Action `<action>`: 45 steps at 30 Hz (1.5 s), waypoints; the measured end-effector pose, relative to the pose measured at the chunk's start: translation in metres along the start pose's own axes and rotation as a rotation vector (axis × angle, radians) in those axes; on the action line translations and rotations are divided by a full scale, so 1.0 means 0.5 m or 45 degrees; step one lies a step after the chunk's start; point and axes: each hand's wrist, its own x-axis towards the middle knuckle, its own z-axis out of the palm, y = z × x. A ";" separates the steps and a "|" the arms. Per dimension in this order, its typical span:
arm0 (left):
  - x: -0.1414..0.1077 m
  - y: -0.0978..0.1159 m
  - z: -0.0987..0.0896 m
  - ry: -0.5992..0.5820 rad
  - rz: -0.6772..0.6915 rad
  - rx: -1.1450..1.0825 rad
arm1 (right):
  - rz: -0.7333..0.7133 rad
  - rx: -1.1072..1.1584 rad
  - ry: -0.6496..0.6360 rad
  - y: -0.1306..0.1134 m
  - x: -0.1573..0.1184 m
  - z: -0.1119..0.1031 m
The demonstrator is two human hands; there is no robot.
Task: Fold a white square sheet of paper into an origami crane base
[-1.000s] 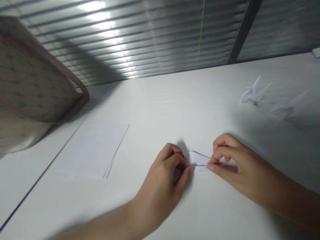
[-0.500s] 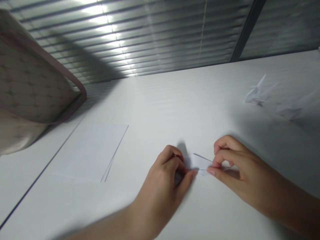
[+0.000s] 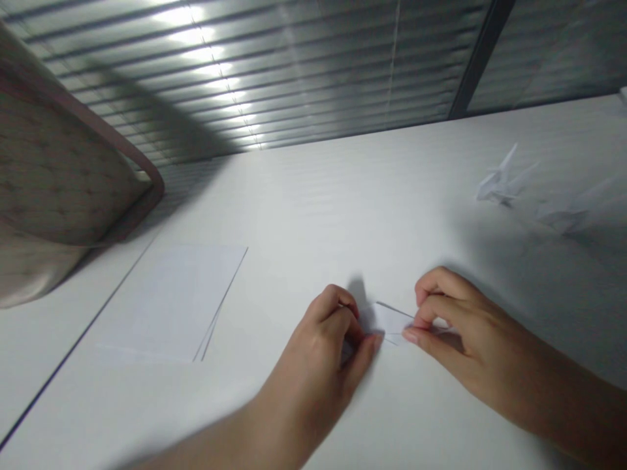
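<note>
I see a paper stack [image 3: 171,303] left of the folded paper [image 3: 392,323]; the left hand [image 3: 318,349] closes on its end, the right hand [image 3: 455,333] pinches the other. Light, soft, easily creased, it is best held at the folds. A paper crane [image 3: 497,183] sits well right of it.

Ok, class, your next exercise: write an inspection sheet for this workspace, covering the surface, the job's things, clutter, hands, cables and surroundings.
Surface: white table, shadowed towards the right.
Job's things: small folded white paper, held between both hands.
Clutter: stack of white paper sheets; origami crane; second origami crane.
Grippers: left hand and right hand pinch opposite ends of the paper.
Cables: nothing seen.
Surroundings: slatted window blinds; padded chair back, apparently, at left.
</note>
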 end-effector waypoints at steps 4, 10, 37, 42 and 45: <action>-0.006 0.000 0.004 0.018 0.043 0.075 | 0.001 -0.009 -0.006 -0.002 0.001 0.000; -0.035 0.015 -0.009 -0.054 0.614 0.511 | -0.016 -0.018 -0.015 -0.001 0.002 0.000; -0.055 0.023 0.003 -0.440 0.517 0.786 | -0.296 -0.546 0.180 0.004 -0.003 -0.001; -0.061 0.028 0.004 -0.401 0.475 0.774 | -0.329 -0.677 0.180 -0.002 0.001 -0.002; -0.060 0.033 0.002 -0.409 0.483 0.755 | -0.317 -0.717 0.182 -0.003 0.000 -0.001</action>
